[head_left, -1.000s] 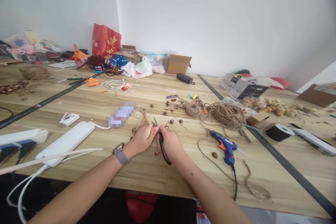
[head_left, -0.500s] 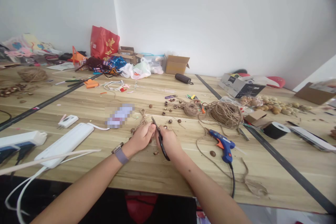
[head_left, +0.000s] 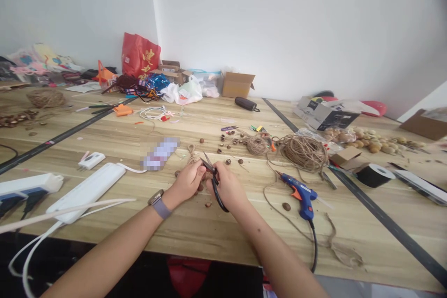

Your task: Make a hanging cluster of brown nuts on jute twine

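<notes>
My right hand (head_left: 229, 185) grips black-handled scissors (head_left: 220, 195), their blades apart and pointing up and left, the tips by my left thumb. My left hand (head_left: 186, 181) is closed, thumb against the fingers, on jute twine (head_left: 192, 157) that shows in a looped bunch just beyond the fingers. Whatever lies inside that grip is hidden. Round brown nut shells (head_left: 177, 173) lie close around the left hand, partly covered by it. A broken shell piece (head_left: 208, 204) rests on the table below the hands.
On the right lie a blue hot glue gun (head_left: 301, 194), a large twine coil (head_left: 303, 152) and a black tape roll (head_left: 375, 175). A white power strip (head_left: 85, 193) and cables occupy the left. Boxes, bags and a red bag (head_left: 139, 56) line the wall.
The scissor blades have opened, and my right hand has turned slightly. My left hand keeps its place on the twine. The whole view has shifted a little.
</notes>
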`<control>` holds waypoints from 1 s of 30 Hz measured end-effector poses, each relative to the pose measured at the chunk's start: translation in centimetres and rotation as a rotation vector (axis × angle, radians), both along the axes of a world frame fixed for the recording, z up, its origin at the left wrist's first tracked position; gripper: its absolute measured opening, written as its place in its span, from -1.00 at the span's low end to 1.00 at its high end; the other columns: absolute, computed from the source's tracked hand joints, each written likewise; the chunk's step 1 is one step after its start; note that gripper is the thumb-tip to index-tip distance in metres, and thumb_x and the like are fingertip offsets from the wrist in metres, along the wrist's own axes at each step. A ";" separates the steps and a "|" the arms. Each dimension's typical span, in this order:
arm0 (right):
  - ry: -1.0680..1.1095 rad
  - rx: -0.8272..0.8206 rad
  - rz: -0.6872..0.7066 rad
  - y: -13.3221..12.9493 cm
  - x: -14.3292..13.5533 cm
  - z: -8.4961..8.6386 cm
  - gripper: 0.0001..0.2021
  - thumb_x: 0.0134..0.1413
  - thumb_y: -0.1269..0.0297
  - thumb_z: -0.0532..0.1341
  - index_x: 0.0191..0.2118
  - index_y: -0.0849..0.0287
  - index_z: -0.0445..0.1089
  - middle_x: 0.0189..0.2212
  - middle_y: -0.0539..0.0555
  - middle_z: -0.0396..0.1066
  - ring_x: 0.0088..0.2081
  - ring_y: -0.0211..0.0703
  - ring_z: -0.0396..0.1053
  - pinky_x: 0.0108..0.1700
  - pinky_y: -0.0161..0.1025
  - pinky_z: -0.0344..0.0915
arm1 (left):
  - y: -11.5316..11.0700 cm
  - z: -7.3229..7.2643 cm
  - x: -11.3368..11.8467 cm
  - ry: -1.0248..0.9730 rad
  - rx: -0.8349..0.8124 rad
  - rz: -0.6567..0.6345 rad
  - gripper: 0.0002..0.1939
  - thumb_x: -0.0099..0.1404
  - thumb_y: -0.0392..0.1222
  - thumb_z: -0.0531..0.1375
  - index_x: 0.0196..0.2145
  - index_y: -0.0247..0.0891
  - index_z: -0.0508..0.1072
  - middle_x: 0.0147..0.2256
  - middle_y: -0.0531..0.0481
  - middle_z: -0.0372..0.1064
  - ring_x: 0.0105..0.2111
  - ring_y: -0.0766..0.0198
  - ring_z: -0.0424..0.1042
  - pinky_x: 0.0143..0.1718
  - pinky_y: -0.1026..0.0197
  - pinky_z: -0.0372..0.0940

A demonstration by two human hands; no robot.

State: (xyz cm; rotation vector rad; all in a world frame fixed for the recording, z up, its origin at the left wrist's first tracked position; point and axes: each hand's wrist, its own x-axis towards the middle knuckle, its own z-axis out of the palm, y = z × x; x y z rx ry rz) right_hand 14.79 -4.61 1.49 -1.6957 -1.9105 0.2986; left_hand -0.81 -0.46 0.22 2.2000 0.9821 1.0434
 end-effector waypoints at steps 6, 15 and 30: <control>-0.062 -0.049 0.010 -0.6 -0.4 0.3 -0.81 0.07 0.34 0.19 -0.16 0.10 0.25 -0.24 0.08 0.35 -0.28 -0.11 0.36 -0.24 -0.27 0.19 | 0.1 -0.7 -0.2 0.087 0.063 0.062 -0.49 0.44 0.20 -0.28 -0.41 -0.16 0.22 -0.51 -0.03 0.30 -0.48 0.14 0.31 -0.38 0.11 0.24; -0.076 -0.083 0.095 -0.6 -0.3 0.6 -0.79 0.03 0.38 0.23 -0.19 0.10 0.23 -0.26 0.06 0.35 -0.26 -0.10 0.35 -0.28 -0.30 0.16 | 0.3 -1.1 -0.4 0.115 0.081 0.040 -0.49 0.43 0.19 -0.26 -0.41 -0.17 0.24 -0.46 -0.09 0.34 -0.42 0.11 0.36 -0.33 0.07 0.26; -0.124 -0.063 0.045 -0.4 -0.6 0.0 -0.84 0.25 0.31 0.10 -0.11 0.17 0.36 -0.33 0.13 0.46 -0.36 -0.13 0.38 -0.31 -0.31 0.12 | -0.3 -0.3 -0.2 0.152 0.070 0.030 -0.55 0.45 0.12 -0.27 -0.45 -0.14 0.15 -0.48 -0.07 0.32 -0.45 0.13 0.34 -0.35 0.09 0.25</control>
